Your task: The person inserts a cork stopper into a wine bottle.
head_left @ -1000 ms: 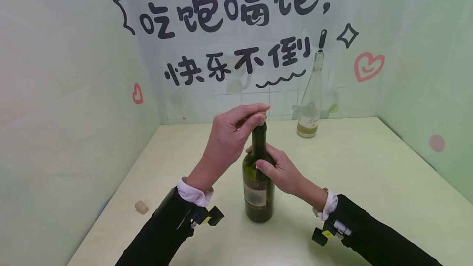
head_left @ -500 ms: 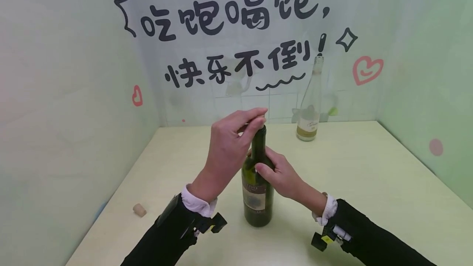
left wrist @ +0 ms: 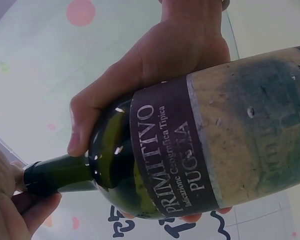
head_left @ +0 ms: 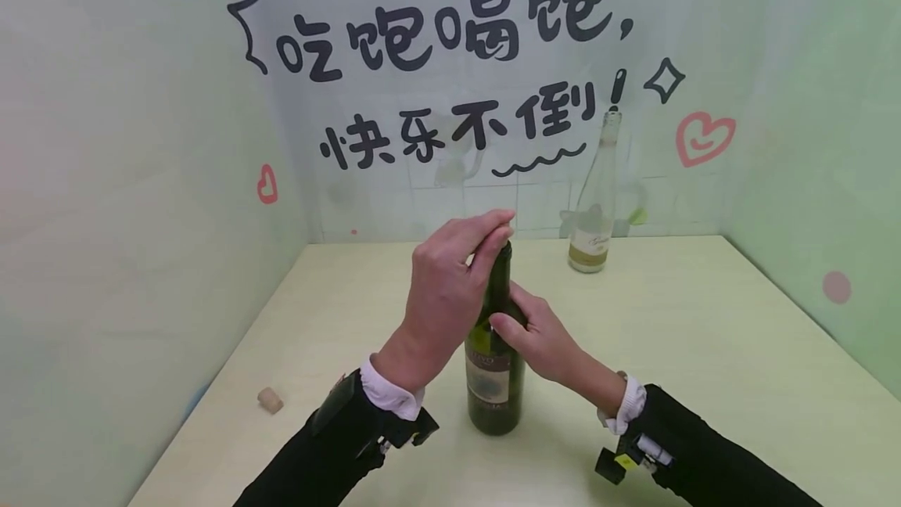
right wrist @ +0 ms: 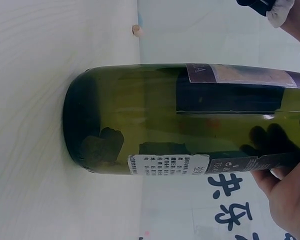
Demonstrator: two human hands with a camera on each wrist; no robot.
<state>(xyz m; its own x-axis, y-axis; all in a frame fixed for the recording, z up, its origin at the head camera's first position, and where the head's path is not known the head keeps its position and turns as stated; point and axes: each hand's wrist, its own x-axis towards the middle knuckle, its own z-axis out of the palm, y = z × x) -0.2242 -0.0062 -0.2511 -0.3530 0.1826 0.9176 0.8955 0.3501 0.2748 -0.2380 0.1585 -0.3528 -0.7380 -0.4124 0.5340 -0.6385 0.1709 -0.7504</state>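
Observation:
A dark green wine bottle with a "Primitivo Puglia" label stands upright on the table. My right hand grips it around the shoulder, thumb on the near side. At the mouth, my left hand pinches a pale cork between thumb and fingers. Most of that cork is hidden by the fingers, so how deep it sits cannot be seen. The left hand also covers part of the bottle's neck in the head view.
A loose cork lies on the left of the pale table. At the back right stands a clear glass bottle with a white and gold label. Printed walls enclose the left, back and right sides.
My left hand has turned slightly at the bottle's mouth, its wrist shifting right and covering more of the neck. The right hand keeps its grip. The head view has tilted a little.

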